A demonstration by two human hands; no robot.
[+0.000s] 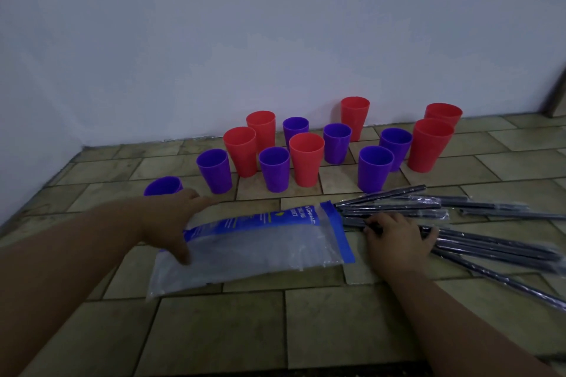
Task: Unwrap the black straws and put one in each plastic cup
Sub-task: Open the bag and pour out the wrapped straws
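While kneeling or leaning over a tiled floor [321,330] by a pale wall [245,40], reaching out with both bare arms. Left hand [171,223] lying spread and relaxed, fingers loose, on the near-left end of a clear plastic bag [254,251] with a blue printed band, thumb pressing onto the film, gripping nothing firmly as far as can be told. Right hand [398,239] resting palm down, fingers splayed, on the pile of black straws [490,248], touching several without closing round any one. Straws lying fanned across the floor just beside the bag's open blue end, each appearing sheathed in shiny clear wrapping. Standing upright beyond, near the wall: red cups [306,159] and purple cups [274,168] mixed in a loose cluster, all showing bare openings. One purple cup [164,186] sitting apart at the left, partly hidden behind the left hand.
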